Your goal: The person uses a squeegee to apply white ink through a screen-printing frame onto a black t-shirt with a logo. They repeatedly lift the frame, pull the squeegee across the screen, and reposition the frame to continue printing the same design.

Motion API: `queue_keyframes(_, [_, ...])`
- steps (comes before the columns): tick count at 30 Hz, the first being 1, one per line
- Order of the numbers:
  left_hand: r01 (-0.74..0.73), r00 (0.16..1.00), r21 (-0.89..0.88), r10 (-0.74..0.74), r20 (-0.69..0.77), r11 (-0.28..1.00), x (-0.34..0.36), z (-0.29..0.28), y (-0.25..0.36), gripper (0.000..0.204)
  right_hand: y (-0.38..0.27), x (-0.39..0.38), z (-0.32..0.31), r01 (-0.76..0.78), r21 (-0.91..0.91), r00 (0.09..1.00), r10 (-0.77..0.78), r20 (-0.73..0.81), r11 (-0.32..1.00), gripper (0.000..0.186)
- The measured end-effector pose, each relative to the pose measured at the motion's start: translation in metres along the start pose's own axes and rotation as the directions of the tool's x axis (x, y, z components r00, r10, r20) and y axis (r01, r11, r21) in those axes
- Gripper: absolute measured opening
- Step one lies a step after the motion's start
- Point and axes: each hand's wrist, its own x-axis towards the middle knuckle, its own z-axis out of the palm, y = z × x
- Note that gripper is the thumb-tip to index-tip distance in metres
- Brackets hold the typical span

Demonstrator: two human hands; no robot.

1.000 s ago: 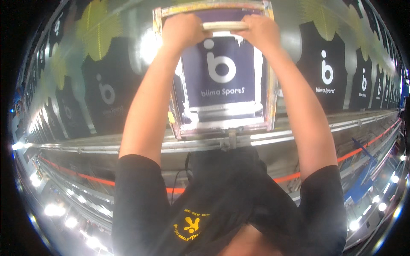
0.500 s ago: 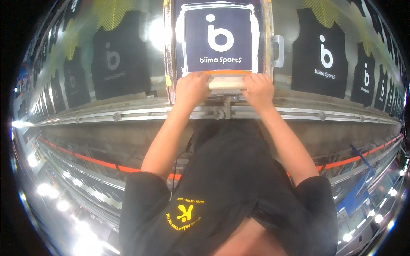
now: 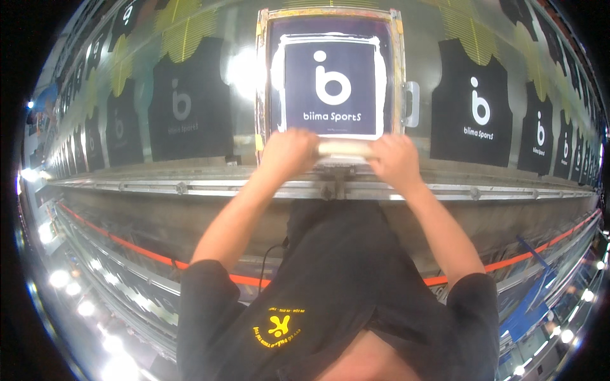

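Both of my hands grip the pale wooden handle of a squeegee [image 3: 346,149], held level across the near end of a screen printing frame [image 3: 262,82]. My left hand [image 3: 289,154] is closed round its left end, and my right hand [image 3: 395,159] round the right end. The squeegee's blade is hidden from me. Just beyond the handle lies the dark mesh of the screen, with a white rounded logo and lettering in it. White ink [image 3: 278,70] lines the sides and the near edge of the printing area.
A dark sleeveless shirt panel [image 3: 471,120] with a crisp white print lies right of the frame. Another panel [image 3: 187,136] on the left bears a fainter print. More panels run along the long table both ways. A metal rail [image 3: 235,188] borders its near edge, and a clear handle [image 3: 412,103] sticks out from the frame's right side.
The frame, table and both hands appear lower in the view, showing the frame's far edge. An orange strip seen in front of the squeegee is out of sight. Both hands keep their grip.
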Motion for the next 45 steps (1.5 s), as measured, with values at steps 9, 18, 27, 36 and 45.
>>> queue_keyframes(9, [0.018,1.0,0.079,-0.019,0.009,0.997,0.237,-0.094,-0.121,0.041,0.123,0.242,-0.002,-0.222,-0.128,0.967,0.235,0.098,0.967,0.04])
queue_keyframes(18, [0.119,0.988,0.042,-0.114,-0.104,0.992,0.234,-0.064,-0.119,0.05,0.122,0.243,0.034,-0.28,-0.237,0.955,0.295,0.03,0.93,0.045])
queue_keyframes(27, [0.112,0.986,-0.008,-0.112,-0.126,0.994,0.038,0.034,-0.028,0.032,0.023,0.032,0.05,-0.14,-0.131,0.99,0.144,0.015,0.981,0.031])
queue_keyframes(36, [0.109,0.993,-0.016,-0.11,-0.032,0.994,0.013,-0.005,-0.016,0.057,0.004,0.033,0.032,-0.072,-0.04,0.996,0.074,0.055,0.997,0.048])
queue_keyframes(45, [0.203,0.884,-0.086,-0.144,0.445,0.975,0.058,0.006,-0.053,0.081,0.012,0.079,0.044,-0.397,-0.063,0.707,0.349,0.615,0.916,0.073])
